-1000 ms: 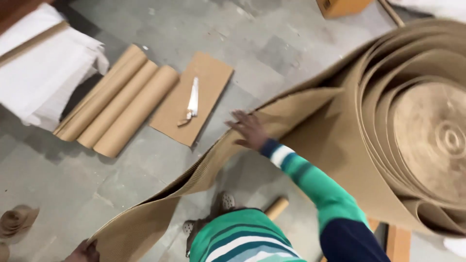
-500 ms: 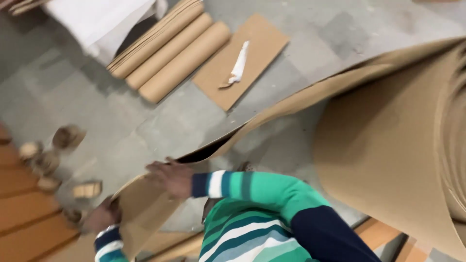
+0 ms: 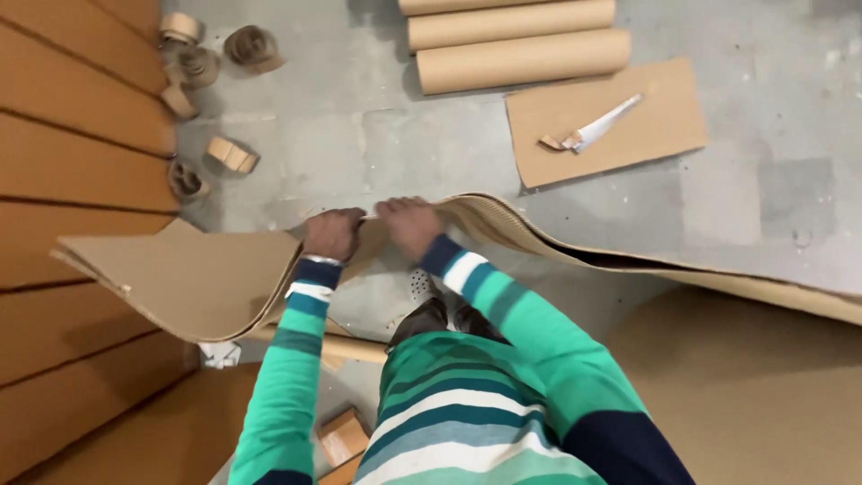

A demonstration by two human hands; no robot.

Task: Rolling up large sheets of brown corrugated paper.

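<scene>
Head view: both hands (image 3: pixel 373 229) grip wavy corrugated cardboard sheet (image 3: pixel 206 278).

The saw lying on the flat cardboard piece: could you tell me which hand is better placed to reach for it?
Probably the right hand: the saw lies up and to the right, on its side.

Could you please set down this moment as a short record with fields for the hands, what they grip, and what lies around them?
left hand: left hand closed on the upper edge of the corrugated cardboard sheet
right hand: right hand gripping the same edge, close beside the left
sheet: long, curved, running off to the right
floor: grey concrete floor
beyond the hands: three cardboard tubes; a flat cardboard piece with a knife on it
at left: small cardboard curls
</scene>
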